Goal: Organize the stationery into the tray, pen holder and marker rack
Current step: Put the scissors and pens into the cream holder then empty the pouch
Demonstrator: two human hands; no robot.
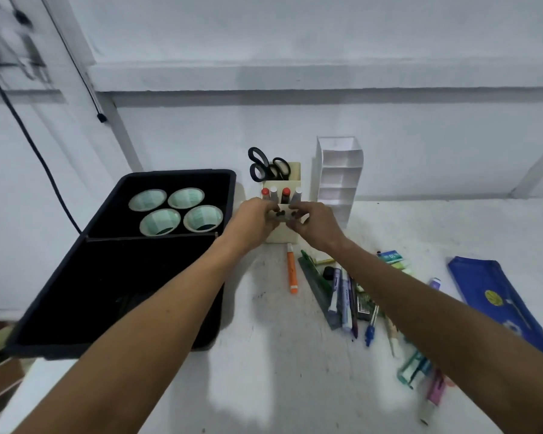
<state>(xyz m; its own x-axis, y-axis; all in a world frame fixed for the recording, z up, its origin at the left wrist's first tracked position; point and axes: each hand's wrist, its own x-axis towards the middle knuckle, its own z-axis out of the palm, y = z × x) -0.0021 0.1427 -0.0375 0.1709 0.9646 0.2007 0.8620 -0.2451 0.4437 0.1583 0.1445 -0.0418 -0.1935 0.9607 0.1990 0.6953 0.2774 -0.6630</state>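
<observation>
Both hands are up at the cream rectangular pen holder (282, 233) standing near the wall at the back of the white table (264, 355). The left hand (254, 221) and right hand (316, 223) each pinch one end of a small cream piece with dark spots (283, 214) right at the holder's front pocket, fingers curled onto it from both sides; can't tell what that piece actually is. Two red-capped and two grey-capped markers (285, 195) stand in the front pocket, and black-handled scissors (265, 166) stick out of the back one. Just right of it stands the white tiered marker rack (337, 180). To the left, the black rectangular tray (157, 245) holds four tape rolls (176, 211) in its far section. An orange marker (292, 270) lies in front of the holder, beside a loose pile of pens and markers (355, 299), and a blue pouch (496, 296) sits at far right.
</observation>
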